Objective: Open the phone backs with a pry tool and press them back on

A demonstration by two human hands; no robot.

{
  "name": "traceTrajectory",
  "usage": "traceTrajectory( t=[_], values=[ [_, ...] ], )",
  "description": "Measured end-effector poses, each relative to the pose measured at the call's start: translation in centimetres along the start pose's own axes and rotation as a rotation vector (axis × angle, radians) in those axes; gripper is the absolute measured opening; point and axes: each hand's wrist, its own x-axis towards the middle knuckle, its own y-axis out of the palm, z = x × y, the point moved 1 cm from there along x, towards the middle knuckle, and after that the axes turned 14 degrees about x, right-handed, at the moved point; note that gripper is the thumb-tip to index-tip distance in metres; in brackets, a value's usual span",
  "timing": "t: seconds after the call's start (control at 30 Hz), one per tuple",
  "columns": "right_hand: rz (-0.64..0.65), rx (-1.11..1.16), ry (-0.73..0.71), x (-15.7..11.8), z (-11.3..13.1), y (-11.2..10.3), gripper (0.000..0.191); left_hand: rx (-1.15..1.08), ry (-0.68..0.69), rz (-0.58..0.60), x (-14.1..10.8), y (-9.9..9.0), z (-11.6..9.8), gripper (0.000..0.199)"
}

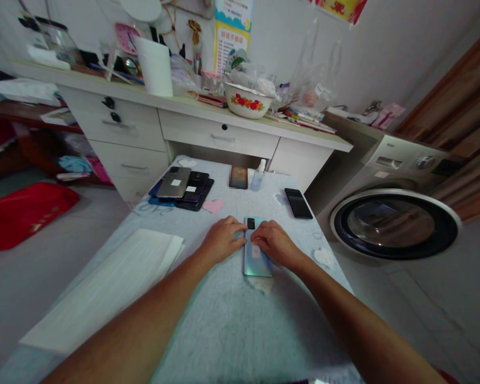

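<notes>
A pale blue-green smartphone [256, 266] lies back up on the table, its dark camera block at the far end and a small pale label on its back. My left hand [224, 240] is at its left edge, with thumb and forefinger against the side. Over the upper right of the back, my right hand [274, 242] has its fingers pressed together near the label. Whether something small is pinched there is hidden. A dark phone [298, 203] lies farther right. Beyond my hands stand a clear spray bottle [258, 178] and a flat brown rectangular item [239, 177].
Several stacked phones [180, 186], some with white labels, lie at the table's far left. A folded whitish sheet [108, 288] covers the near left. A white drawer desk [220, 136] borders the far side, holding a flowered bowl [248, 101]. The washing machine [396, 224] stands right.
</notes>
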Motion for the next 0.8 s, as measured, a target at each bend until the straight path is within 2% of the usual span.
traceTrajectory(
  t=[0.3, 0.43, 0.7, 0.8],
  values=[
    [-0.089, -0.030, 0.121, 2.6, -1.4, -0.1, 0.020, 0.038, 0.006, 0.006, 0.1, -0.1, -0.1, 0.030],
    [-0.180, -0.091, 0.179, 3.2, -1.9, 0.3, 0.020, 0.032, -0.009, 0.016, 0.0, -0.1, 0.0, 0.029],
    [-0.327, -0.165, 0.221, 4.0, -3.3, 1.3, 0.017, 0.010, -0.020, 0.027, 0.0, -0.4, -0.1, 0.031],
    [-0.340, -0.176, 0.232, 4.2, -3.5, 1.4, 0.018, 0.003, -0.019, 0.025, 0.0, -0.3, -0.2, 0.031]
  ],
)
